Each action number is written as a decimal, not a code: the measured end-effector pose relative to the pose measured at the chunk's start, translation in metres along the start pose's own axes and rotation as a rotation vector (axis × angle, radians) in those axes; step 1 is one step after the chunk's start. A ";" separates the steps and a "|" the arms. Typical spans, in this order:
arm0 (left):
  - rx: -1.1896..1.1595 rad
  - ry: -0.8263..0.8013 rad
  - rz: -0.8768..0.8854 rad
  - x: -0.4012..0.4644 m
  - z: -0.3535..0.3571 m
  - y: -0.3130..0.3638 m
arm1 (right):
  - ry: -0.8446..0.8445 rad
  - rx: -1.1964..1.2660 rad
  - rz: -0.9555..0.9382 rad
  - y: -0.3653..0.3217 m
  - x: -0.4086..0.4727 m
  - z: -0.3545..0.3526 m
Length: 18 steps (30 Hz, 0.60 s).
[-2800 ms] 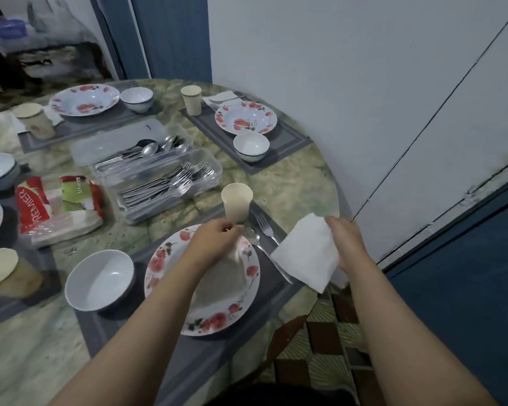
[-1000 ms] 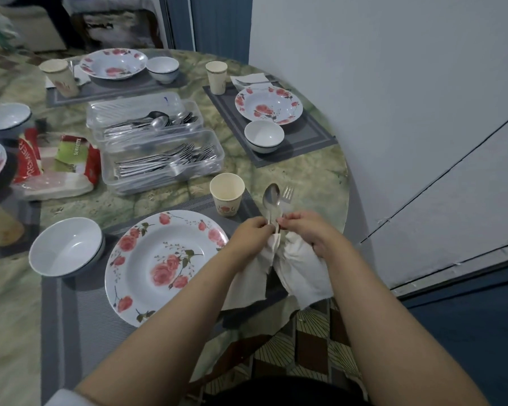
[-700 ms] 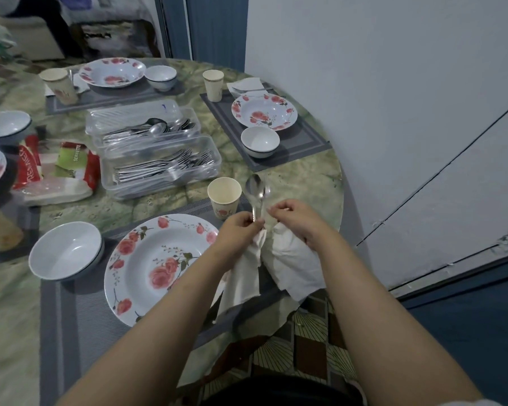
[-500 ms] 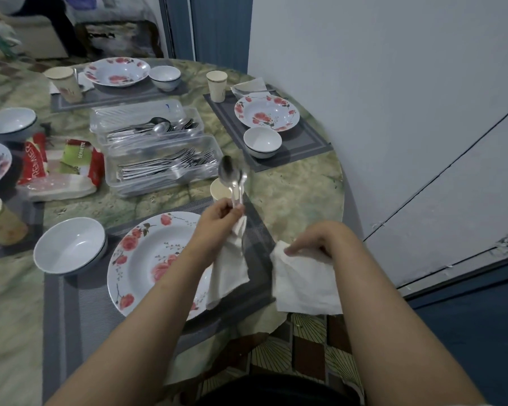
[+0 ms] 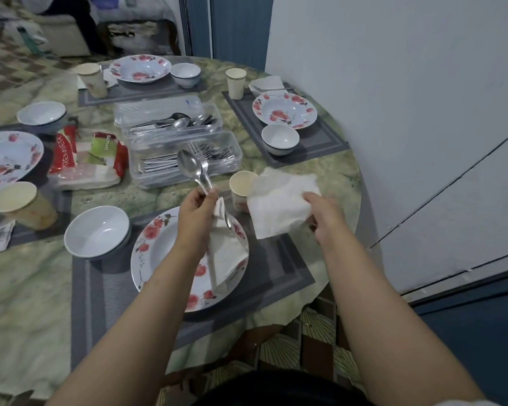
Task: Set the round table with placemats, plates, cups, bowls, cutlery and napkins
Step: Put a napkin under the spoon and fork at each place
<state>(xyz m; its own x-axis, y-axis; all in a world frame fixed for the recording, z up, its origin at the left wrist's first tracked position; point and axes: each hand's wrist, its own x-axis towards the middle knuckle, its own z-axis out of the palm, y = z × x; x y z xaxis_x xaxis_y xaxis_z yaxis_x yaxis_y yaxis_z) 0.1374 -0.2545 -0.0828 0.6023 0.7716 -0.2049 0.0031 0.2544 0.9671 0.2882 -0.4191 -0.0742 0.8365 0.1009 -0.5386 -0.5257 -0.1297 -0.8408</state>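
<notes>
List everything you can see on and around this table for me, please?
Table: one, green marbled, round.
Placemats: four, grey, around the edge.
Plates: four, white with red flowers, on placemats.
Bowls: four, white, beside plates.
Cups: four, cream paper, on placemats.
Cutlery boxes: two, clear, centre.
Napkin pack: one, red and green, centre left.
Spoon and fork: silver, held up with a napkin.
Napkin: white, held over the near cup.
Left hand: grips cutlery and napkin.
Right hand: fingers pinch the napkin.
</notes>
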 end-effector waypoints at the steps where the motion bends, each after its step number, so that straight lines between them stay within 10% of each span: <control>1: 0.000 0.006 -0.006 -0.001 -0.001 -0.001 | 0.067 0.002 0.027 0.013 0.000 -0.004; 9: -0.006 0.044 -0.049 0.001 -0.008 -0.003 | 0.119 -0.731 -0.135 0.066 0.003 -0.021; 18: 0.036 0.032 -0.067 0.001 -0.015 -0.008 | 0.067 -0.597 -0.298 0.065 0.013 -0.027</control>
<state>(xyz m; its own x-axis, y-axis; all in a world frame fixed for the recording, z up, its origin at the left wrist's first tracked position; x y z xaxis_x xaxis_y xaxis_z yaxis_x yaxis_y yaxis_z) 0.1264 -0.2469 -0.0931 0.5742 0.7717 -0.2733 0.0719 0.2850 0.9558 0.2693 -0.4525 -0.1345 0.9507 0.1577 -0.2671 -0.1110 -0.6311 -0.7677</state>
